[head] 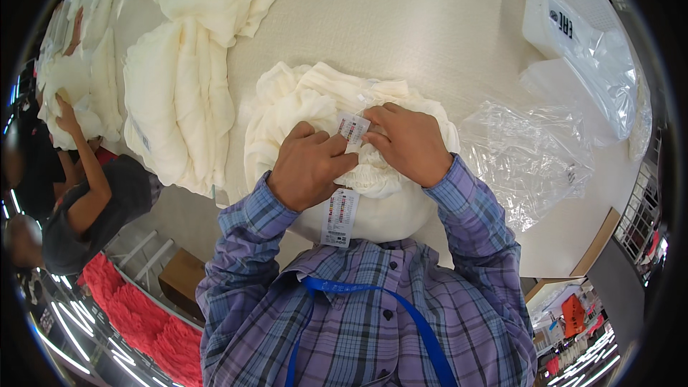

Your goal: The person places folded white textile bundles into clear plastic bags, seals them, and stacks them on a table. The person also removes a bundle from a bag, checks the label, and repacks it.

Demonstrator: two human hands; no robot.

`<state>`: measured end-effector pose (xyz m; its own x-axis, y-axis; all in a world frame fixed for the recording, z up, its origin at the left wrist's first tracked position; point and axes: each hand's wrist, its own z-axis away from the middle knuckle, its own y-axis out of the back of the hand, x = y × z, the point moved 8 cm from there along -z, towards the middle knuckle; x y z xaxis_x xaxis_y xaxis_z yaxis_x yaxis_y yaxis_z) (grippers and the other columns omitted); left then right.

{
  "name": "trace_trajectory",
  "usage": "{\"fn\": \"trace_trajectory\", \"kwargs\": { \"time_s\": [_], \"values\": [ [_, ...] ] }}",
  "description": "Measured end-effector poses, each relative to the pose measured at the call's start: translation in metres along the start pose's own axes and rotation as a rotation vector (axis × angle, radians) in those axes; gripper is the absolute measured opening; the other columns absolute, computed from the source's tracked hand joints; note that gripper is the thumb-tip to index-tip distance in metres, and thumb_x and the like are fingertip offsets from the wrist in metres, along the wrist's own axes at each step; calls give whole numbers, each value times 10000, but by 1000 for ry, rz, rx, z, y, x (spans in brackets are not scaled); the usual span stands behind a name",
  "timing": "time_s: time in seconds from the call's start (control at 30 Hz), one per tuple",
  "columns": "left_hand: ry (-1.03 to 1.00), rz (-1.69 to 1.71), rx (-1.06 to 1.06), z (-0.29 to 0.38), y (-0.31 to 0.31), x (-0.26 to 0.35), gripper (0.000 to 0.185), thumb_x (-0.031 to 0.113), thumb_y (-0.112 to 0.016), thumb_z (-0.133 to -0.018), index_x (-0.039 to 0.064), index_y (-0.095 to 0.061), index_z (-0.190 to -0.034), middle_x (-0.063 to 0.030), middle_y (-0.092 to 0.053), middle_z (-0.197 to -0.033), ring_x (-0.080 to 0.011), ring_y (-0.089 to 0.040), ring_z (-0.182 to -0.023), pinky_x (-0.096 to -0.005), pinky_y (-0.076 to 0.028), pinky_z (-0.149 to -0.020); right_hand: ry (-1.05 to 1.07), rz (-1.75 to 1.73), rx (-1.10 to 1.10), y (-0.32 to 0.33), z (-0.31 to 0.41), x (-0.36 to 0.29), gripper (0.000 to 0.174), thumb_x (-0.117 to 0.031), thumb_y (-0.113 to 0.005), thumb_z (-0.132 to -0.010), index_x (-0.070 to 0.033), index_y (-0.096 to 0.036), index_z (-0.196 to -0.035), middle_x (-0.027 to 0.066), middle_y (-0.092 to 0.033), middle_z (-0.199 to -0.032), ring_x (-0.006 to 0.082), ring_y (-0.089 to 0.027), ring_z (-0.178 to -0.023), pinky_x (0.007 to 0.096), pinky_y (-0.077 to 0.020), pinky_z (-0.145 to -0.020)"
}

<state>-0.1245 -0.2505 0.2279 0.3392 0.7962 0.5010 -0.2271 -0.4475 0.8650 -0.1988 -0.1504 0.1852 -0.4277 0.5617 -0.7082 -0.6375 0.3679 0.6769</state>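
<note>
A gathered cream fabric garment (pixel 290 86) lies bunched on the table directly before me, its ruffled elastic edge (pixel 371 180) turned toward my chest. My left hand (pixel 312 166) is on its left side with fingers curled into the cloth. Over the right side is my right hand (pixel 411 142), thumb and index finger bent at a small printed tag (pixel 353 128). Whether those fingers pinch the tag or the cloth beside it is not clear. A second, longer printed tag (pixel 340 217) hangs below my left hand, against the smooth near part of the garment.
Cream garments (pixel 177 102) lie stacked at left. Clear plastic bags (pixel 529 156) lie at right, near a white perforated basket (pixel 537 16) holding more plastic. At far left a co-worker's hand (pixel 67 115) touches cream cloth. Red fluffy material (pixel 140 317) and a cardboard box (pixel 183 282) are lower left.
</note>
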Motion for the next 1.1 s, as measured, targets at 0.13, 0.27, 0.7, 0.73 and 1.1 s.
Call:
{"fn": "trace_trajectory", "kwargs": {
  "time_s": [0.13, 0.27, 0.7, 0.73, 1.1],
  "values": [
    [14, -6, 38, 7, 0, 2, 421, 95, -786, -512, 153, -686, -917, 7, -553, -794, -191, -566, -670, -339, -358, -690, -63, -8, -57, -7, -2, 3, 289, -208, -721, -811, -95, -658, -1069, 63, -671, -877, 261, -663, -780, 360, -501, -656],
    [5, -26, 93, 13, -1, 5, 385, 104, -774, -536, 150, -699, -911, 10, -552, -776, -182, -563, -657, -337, -357, -690, -65, -29, -53, -10, -1, 5, 248, -225, -708, -814, -86, -662, -1013, 76, -661, -846, 277, -663, -770, 385, -508, -658],
    [-49, -37, 185, 28, 3, 12, 352, 112, -714, -554, 113, -713, -906, 24, -577, -759, -163, -533, -621, -332, -364, -682, -79, -91, 24, -7, -3, 3, 157, -222, -673, -855, -71, -645, -885, 76, -655, -794, 279, -643, -701, 383, -485, -611],
    [-50, -36, 187, 28, 3, 12, 355, 114, -711, -551, 109, -714, -905, 24, -579, -758, -162, -532, -619, -333, -363, -680, -78, -92, 26, -7, -3, 3, 155, -219, -674, -854, -69, -641, -881, 77, -655, -796, 280, -641, -700, 383, -485, -611],
    [-91, -39, 269, 35, 9, 18, 260, 122, -687, -604, 99, -699, -862, 38, -527, -710, -126, -506, -608, -303, -364, -638, -64, -78, 61, -7, 0, 4, 153, -208, -668, -861, -63, -623, -884, 80, -652, -807, 282, -637, -704, 385, -480, -607]
  ]
}}
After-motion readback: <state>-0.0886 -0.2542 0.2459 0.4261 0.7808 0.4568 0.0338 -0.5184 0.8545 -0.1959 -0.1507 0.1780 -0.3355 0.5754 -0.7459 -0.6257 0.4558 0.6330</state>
